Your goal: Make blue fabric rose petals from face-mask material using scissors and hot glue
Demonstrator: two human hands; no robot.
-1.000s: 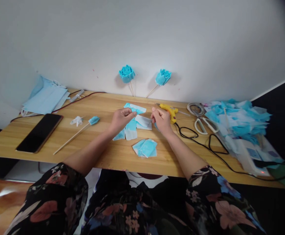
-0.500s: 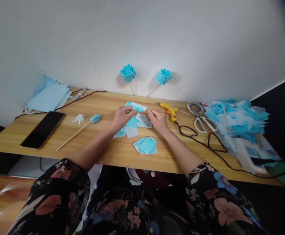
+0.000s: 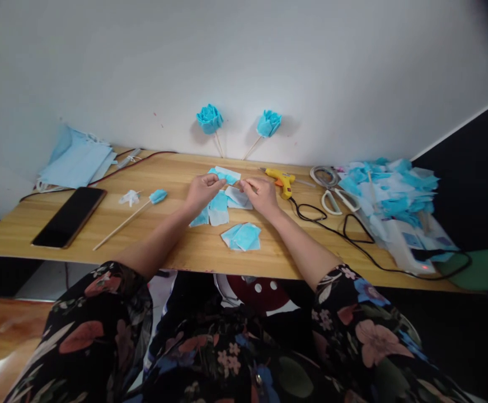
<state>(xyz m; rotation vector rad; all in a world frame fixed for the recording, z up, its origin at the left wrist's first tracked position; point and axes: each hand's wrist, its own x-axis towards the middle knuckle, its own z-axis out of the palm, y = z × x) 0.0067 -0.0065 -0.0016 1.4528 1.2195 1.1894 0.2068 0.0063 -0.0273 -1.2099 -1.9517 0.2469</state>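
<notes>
My left hand (image 3: 204, 189) and my right hand (image 3: 261, 193) are close together above the table, thumbs and fingers pinched. Whatever lies between their fingertips is too small to make out. Just behind the fingertips is a blue and white fabric piece (image 3: 226, 176). Under and between the hands lie more cut pieces, among them a pale blue one (image 3: 219, 209) and a white one (image 3: 239, 197). Nearer me is a small stack of blue fabric petals (image 3: 242, 237). Left of my left hand rests a wooden stick (image 3: 122, 225) with a blue bud (image 3: 158, 196) on its end.
Two blue fabric flowers (image 3: 209, 118) on sticks lean against the wall. To the right are a yellow glue gun (image 3: 281, 181) with its black cord, scissors (image 3: 339, 200) and a heap of scraps (image 3: 390, 187). A phone (image 3: 70, 217) and face masks (image 3: 76, 159) lie left.
The view has shifted, so everything on the table appears slightly further left and higher. Both hands remain pinched close together over the pieces, with only small finger movement.
</notes>
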